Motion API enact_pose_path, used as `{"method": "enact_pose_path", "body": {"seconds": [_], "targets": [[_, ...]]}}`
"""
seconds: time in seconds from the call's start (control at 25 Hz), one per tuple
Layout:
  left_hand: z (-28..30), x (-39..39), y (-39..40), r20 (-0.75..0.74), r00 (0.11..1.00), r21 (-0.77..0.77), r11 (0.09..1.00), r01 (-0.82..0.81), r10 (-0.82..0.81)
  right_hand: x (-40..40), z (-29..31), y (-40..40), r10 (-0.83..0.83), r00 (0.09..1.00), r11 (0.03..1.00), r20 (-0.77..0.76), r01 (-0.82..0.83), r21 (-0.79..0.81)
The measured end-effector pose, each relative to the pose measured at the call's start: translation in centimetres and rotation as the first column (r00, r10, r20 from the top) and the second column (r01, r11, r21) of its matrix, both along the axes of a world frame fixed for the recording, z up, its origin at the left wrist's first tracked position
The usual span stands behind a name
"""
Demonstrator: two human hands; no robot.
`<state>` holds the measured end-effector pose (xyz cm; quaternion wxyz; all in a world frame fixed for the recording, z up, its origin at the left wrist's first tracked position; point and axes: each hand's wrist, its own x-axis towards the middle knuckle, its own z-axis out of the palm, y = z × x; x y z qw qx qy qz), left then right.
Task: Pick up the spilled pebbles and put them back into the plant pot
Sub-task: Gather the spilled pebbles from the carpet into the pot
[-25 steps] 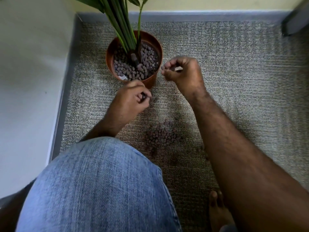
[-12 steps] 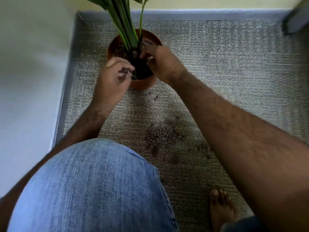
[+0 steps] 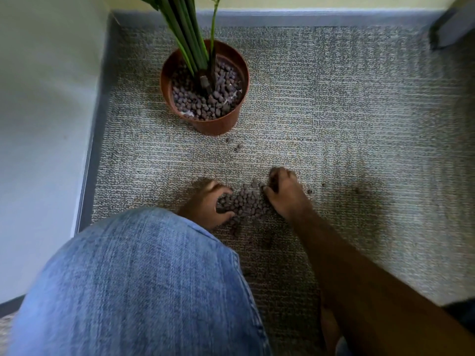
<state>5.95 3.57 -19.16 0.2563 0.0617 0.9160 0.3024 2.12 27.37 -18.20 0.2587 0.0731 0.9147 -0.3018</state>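
Note:
A terracotta plant pot (image 3: 216, 125) stands on the carpet near the corner, filled with brown pebbles around green stems. A pile of spilled pebbles (image 3: 246, 201) lies on the carpet in front of me. My left hand (image 3: 205, 204) rests at the pile's left edge, fingers curled around some pebbles. My right hand (image 3: 285, 194) presses on the pile's right edge, fingers bent into it. Whether either hand has a firm hold is unclear. A few loose pebbles (image 3: 235, 147) lie just below the pot.
My knee in blue denim (image 3: 144, 283) fills the lower left and hides part of the left hand. White walls with grey skirting (image 3: 102, 98) border the carpet at left and back. Stray pebbles (image 3: 309, 191) lie right of the pile. A dark object (image 3: 452, 29) sits at top right.
Both hands have come down from the pot's rim to the spilled pile on the carpet. The pot's pebbles are now uncovered.

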Motion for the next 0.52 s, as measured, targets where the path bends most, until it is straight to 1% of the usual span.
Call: {"method": "enact_pose_path", "body": {"seconds": [0.16, 0.36, 0.52], "targets": [[0.0, 0.7, 2.5, -0.027, 0.999, 0.020, 0.999, -0.037, 0.038, 1.2, -0.4, -0.9, 0.100, 0.994, 0.994, 0.038, -0.102, 0.039], [-0.1, -0.1, 3.4, -0.049, 0.991, 0.113, 0.986, -0.120, 0.126, 0.5, -0.2, -2.8, 0.247, 0.967, 0.969, -0.060, -0.248, -0.014], [-0.3, -0.7, 3.1, -0.027, 0.990, 0.172, 0.976, -0.134, 0.141, 0.0, -0.2, -3.6, 0.285, 0.956, 0.956, -0.070, -0.289, -0.051]]}}
